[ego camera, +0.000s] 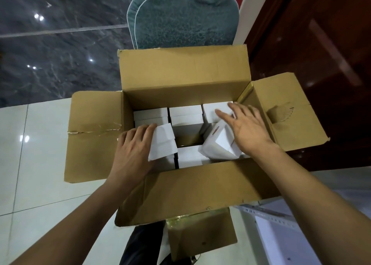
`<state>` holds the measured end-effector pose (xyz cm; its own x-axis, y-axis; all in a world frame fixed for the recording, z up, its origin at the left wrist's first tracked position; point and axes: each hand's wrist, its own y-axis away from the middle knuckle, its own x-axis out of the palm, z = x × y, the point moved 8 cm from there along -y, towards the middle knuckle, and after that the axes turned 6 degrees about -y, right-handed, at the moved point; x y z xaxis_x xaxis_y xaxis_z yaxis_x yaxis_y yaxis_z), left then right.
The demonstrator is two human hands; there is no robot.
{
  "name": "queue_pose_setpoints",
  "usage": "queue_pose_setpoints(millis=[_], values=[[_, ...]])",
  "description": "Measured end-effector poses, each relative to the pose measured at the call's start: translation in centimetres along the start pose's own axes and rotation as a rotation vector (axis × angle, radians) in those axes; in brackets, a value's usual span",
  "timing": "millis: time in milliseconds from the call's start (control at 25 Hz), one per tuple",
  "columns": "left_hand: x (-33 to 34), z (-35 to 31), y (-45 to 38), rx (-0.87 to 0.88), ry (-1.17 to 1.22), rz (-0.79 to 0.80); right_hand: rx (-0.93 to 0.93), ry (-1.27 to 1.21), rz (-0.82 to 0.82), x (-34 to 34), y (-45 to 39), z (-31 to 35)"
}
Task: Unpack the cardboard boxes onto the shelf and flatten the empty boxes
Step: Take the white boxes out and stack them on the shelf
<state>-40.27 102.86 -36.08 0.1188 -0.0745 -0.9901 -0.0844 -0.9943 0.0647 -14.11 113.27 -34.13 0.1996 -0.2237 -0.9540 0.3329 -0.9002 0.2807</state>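
An open brown cardboard box [180, 80] stands in front of me with all its flaps folded out. Several small white boxes [185, 114] are packed inside, and a dark gap shows in the middle. My left hand [134, 146] grips a tilted white box [163, 142] at the left side of the carton, fingers curled over its edge. My right hand [243, 124] hovers with spread straight fingers over another tilted white box [218, 142] with a small red mark, at the right side of the carton.
A teal cushioned chair back [184, 14] stands behind the carton. A dark red wooden door [311, 34] is at the right. A white metal shelf edge [281, 224] shows at the lower right. A second small cardboard box [200, 232] lies below the near flap.
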Motion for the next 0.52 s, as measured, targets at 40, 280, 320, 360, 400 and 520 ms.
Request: queue_pose_setpoints(millis=[40,280,320,360,400,520], values=[[0.2,-0.1,0.1,-0.002,0.007,0.002,-0.073,0.034,0.06,0.5,0.2,0.5],[0.8,-0.4,0.4,-0.023,0.055,0.027,-0.13,0.068,0.199,2.5,0.3,-0.3],[1.0,-0.5,0.5,-0.024,0.062,0.034,-0.122,0.057,0.19,2.7,0.3,-0.7],[1.1,-0.6,0.6,-0.025,0.067,0.037,-0.109,0.041,0.17,2.8,0.4,-0.9],[1.0,-0.6,0.7,-0.026,0.07,0.038,-0.094,0.021,0.142,2.8,0.5,-1.1],[-0.1,-0.2,0.8,-0.044,0.077,0.007,-0.001,-0.021,0.058,2.2,1.3,-2.1]])
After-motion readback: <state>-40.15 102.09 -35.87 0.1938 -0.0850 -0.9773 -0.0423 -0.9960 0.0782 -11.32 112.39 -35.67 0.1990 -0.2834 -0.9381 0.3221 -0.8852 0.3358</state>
